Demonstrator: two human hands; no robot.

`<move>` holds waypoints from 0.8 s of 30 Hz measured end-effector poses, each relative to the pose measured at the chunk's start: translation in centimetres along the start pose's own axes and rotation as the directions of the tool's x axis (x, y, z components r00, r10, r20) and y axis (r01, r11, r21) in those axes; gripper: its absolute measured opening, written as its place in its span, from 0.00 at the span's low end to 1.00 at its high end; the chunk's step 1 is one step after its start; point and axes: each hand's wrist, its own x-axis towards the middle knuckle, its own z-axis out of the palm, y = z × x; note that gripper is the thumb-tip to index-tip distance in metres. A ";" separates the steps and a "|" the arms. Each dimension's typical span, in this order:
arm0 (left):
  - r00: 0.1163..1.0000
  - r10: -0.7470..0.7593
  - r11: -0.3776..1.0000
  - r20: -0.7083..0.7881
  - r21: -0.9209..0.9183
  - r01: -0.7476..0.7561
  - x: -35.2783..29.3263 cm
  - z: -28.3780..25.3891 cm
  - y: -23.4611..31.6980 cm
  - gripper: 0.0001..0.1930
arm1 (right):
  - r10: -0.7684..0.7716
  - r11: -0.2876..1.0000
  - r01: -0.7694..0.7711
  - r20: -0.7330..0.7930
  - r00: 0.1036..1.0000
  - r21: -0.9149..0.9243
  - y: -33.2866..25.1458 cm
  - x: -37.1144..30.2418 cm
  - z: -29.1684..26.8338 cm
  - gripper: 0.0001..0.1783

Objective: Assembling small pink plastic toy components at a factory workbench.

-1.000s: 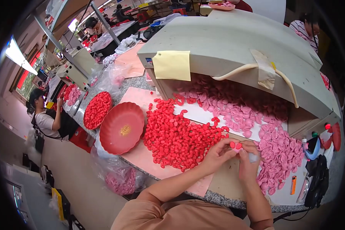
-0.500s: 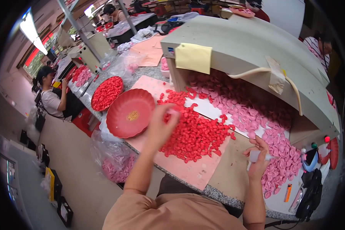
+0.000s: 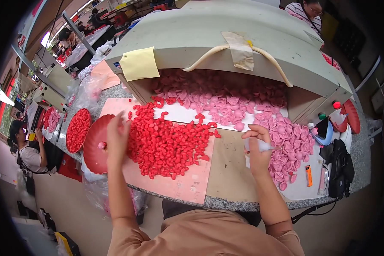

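Observation:
My left hand is over the right rim of a red fluted plate, slightly smeared, its fingers looking apart with nothing seen in them. One small pink-and-red piece lies in that plate. Right of this hand spreads a heap of small glossy red curved pieces on a pink sheet. My right hand is closed around a small whitish squeeze bottle. Its thin nozzle points right, at a pile of pink petal-like cupped pieces.
A grey hooded machine spans the back, with more pink pieces beneath it. Another plate, full of red pieces, stands at left. An orange-cased tool and a black bag lie at right. A co-worker sits at far left.
My left hand has moved left from the red heap to the plate, where a pink-and-red piece now lies. The view has turned right. My right hand still holds the bottle.

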 end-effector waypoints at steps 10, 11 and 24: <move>0.823 0.391 0.917 0.411 -0.095 -0.388 5.2 15.1 10.0 0.13 | 0.027 0.977 -0.015 0.054 0.998 -0.214 0.7 -0.2 0.6 0.10; 0.826 0.417 0.905 0.379 -0.093 -0.414 5.3 15.2 10.4 0.12 | 0.038 0.981 -0.028 0.049 0.998 -0.191 1.1 -0.2 0.0 0.10; 0.891 -0.156 -0.342 0.427 -0.869 0.357 -2.2 9.6 11.0 0.13 | -0.072 0.751 0.279 0.347 0.935 -0.598 3.5 0.0 2.7 0.11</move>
